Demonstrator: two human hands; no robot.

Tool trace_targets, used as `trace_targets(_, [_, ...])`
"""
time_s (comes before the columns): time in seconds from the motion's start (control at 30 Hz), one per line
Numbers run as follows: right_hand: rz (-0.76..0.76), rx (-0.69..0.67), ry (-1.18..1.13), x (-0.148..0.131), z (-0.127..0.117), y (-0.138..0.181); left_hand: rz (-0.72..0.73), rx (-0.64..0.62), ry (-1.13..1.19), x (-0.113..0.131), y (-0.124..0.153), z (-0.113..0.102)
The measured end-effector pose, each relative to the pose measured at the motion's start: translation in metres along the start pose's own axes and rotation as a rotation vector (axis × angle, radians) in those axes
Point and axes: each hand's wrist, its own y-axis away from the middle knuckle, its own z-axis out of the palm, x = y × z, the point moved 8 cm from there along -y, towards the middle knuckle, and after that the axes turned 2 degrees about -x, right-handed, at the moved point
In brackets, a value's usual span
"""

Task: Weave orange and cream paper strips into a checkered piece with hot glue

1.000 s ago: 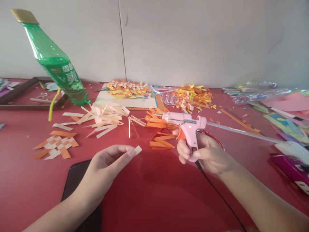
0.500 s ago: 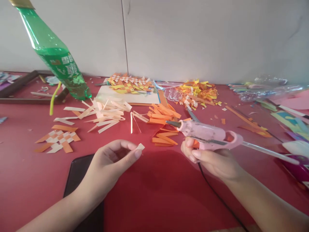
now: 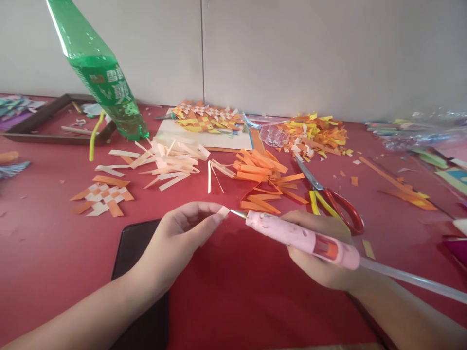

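Between thumb and fingertips, my left hand [image 3: 186, 233] pinches a small cream paper strip [image 3: 224, 211], most of it hidden by the fingers. My right hand [image 3: 321, 243] grips a pink hot glue gun [image 3: 292, 233], with a clear glue stick [image 3: 412, 278] poking out of its back. The gun's metal nozzle meets or nearly meets the end of the strip. Beyond the hands lie a pile of cream paper strips [image 3: 175, 158] and a pile of orange paper strips [image 3: 259, 167]. A woven orange-and-white paper piece [image 3: 105, 196] rests to the left.
A black phone-like slab [image 3: 140, 301] lies under my left forearm. Scissors [image 3: 328, 194] with red and yellow handles are behind my right hand. A green bottle [image 3: 109, 92] stands by a dark frame [image 3: 36, 140]. Yellow and orange scraps [image 3: 317, 133] are heaped at the back.
My right hand has brought the glue gun left and down, turning it so its nozzle is at the paper strip. The scissors now show more fully. The view has shifted slightly.
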Motion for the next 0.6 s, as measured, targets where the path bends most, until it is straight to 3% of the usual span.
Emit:
trace_targets(0.2, [-0.243, 0.066, 0.074, -0.015, 0.004, 0.007, 0.052, 0.085, -0.106, 0.013, 0.007, 0.002])
trace_targets(0.6, [-0.248, 0.024, 0.201, -0.013, 0.008, 0.011, 0.082, 0.088, -0.222, 0.017, 0.009, 0.002])
